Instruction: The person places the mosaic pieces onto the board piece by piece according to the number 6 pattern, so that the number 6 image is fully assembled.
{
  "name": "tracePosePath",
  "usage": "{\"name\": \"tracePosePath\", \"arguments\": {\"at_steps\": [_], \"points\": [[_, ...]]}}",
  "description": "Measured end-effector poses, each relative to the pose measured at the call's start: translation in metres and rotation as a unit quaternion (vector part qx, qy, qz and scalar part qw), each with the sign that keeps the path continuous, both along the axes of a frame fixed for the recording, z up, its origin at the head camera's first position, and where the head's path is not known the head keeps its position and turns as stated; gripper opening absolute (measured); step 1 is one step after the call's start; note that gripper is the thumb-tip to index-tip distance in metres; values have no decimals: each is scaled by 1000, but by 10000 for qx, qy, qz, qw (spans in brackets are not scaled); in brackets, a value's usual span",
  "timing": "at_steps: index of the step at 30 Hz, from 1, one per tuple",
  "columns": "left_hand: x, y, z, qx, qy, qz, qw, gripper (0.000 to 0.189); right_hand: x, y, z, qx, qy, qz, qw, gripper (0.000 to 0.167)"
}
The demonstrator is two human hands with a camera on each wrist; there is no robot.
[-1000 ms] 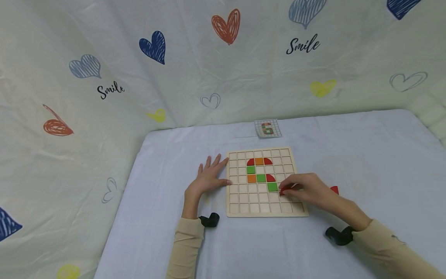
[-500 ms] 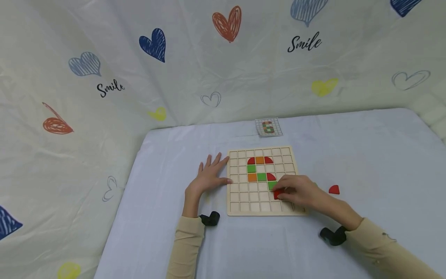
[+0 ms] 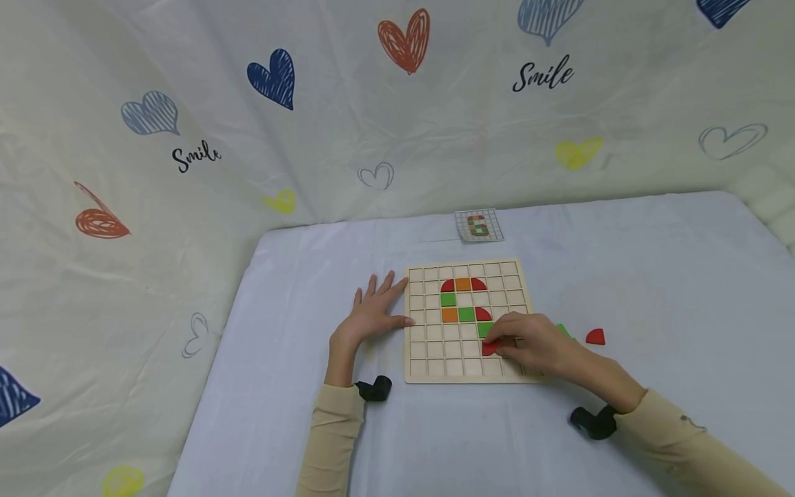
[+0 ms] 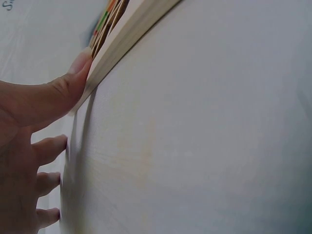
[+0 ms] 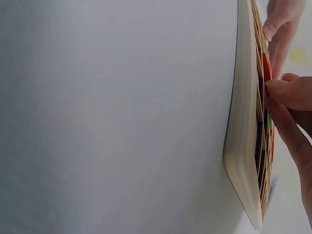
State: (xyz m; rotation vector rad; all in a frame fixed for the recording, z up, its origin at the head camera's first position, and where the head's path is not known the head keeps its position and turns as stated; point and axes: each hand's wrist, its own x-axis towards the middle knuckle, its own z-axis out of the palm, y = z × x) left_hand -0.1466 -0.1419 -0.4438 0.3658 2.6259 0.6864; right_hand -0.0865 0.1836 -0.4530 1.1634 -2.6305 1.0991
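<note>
A square wooden grid board (image 3: 428, 351) lies flat on the white cloth. My left hand (image 3: 370, 319) rests at its left edge with fingers spread; in the left wrist view the thumb (image 4: 53, 100) lies on the frame. My right hand (image 3: 537, 344) pinches a red quarter-round tile (image 3: 489, 349) between thumb and fingers, in the cell just below a green square tile (image 3: 485, 330). The right hand covers part of that tile and the board's lower right. Other red tiles (image 3: 477, 284), an orange square (image 3: 450, 315) and green squares (image 3: 448, 300) fill cells above.
A small printed pattern card (image 3: 479, 226) lies behind the board. Right of the board, a loose red quarter-round tile (image 3: 595, 337) and a green tile (image 3: 564, 330), partly behind the right hand, lie on the cloth. A curtain with printed hearts (image 3: 404, 41) hangs behind.
My right hand has moved left over the board, bringing the red tile under the green square and turning it. The loose red and green tiles have come into view. The left hand stays put.
</note>
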Motion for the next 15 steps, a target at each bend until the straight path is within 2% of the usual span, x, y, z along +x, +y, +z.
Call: {"name": "tracePosePath", "arguments": {"at_steps": [10, 15], "points": [[0, 0, 0, 4, 2, 24, 10000, 89, 2, -5, 2, 87, -69, -86, 9999, 30], [0, 0, 0, -7, -23, 50, 10000, 89, 4, -2, 1, 34, 199, -246, 9995, 30]]}}
